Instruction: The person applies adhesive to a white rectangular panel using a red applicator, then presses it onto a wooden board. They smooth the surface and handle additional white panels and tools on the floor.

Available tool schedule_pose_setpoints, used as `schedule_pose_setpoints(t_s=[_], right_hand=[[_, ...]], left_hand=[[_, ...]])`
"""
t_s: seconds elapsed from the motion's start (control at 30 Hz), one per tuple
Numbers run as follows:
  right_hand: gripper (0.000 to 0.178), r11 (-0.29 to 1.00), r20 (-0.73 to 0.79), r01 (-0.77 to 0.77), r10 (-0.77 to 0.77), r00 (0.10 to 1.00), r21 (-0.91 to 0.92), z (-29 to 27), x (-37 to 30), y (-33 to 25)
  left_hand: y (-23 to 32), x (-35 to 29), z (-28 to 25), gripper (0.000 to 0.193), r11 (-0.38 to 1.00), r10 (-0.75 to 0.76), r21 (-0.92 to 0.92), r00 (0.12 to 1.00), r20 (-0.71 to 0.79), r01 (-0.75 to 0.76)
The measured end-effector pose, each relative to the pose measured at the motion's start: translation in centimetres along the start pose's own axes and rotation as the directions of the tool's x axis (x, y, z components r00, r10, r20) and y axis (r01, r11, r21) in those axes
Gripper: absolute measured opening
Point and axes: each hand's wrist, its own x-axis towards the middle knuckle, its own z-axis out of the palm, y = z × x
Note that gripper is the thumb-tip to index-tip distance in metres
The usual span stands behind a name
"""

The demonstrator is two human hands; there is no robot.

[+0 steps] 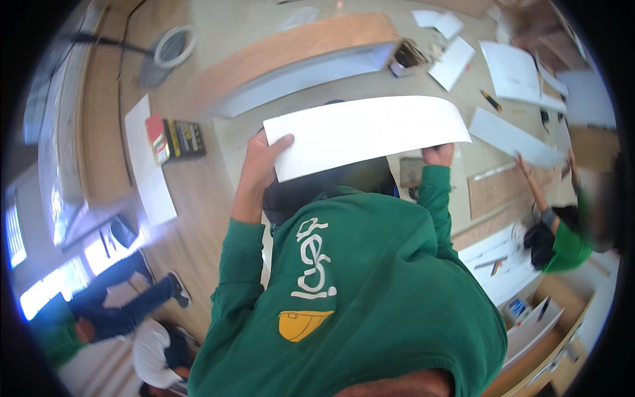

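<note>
A long white panel (364,129) stretches across in front of my body, held up between both hands. My left hand (261,157) grips its left end, the thumb lying on the white face and the fingers behind it. At the lower edge near the right end, my right hand (438,155) is closed on the panel; its fingers are partly hidden behind it. Green sleeves cover both my forearms.
Beyond the panel lies a long wood-and-white piece (297,63). On the left, a black-and-yellow box (184,139) rests by a white strip (147,178). A utility knife (491,100) lies at right, near a co-worker's hand (523,165) touching another white panel (512,137). People occupy the lower left.
</note>
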Motion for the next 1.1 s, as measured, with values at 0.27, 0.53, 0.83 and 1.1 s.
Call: schedule_pose_setpoints(t_s=[0.27,0.53,0.83,1.1], right_hand=[[0.023,0.775,0.033,-0.311,0.351,0.936,0.55,7.3,11.0,-4.8],[0.009,0.805,0.183,-0.386,0.34,0.922,0.45,19.9,16.5,-2.4],[0.018,0.888,0.037,-0.445,0.444,0.895,0.115,22.4,17.0,-1.0],[0.02,0.86,0.072,-0.496,0.491,0.868,0.116,23.0,15.5,-2.5]], left_hand=[[1.8,5.8,-11.5,0.038,0.981,0.168,0.146,0.93,-0.327,-0.126],[8.7,16.9,-23.1,0.039,0.907,0.302,0.414,0.802,-0.515,-0.076],[6.9,21.2,-25.2,0.047,0.748,0.392,0.644,0.676,-0.624,0.16],[5.5,24.2,-30.7,0.044,0.735,0.502,0.675,0.623,-0.6,0.057]])
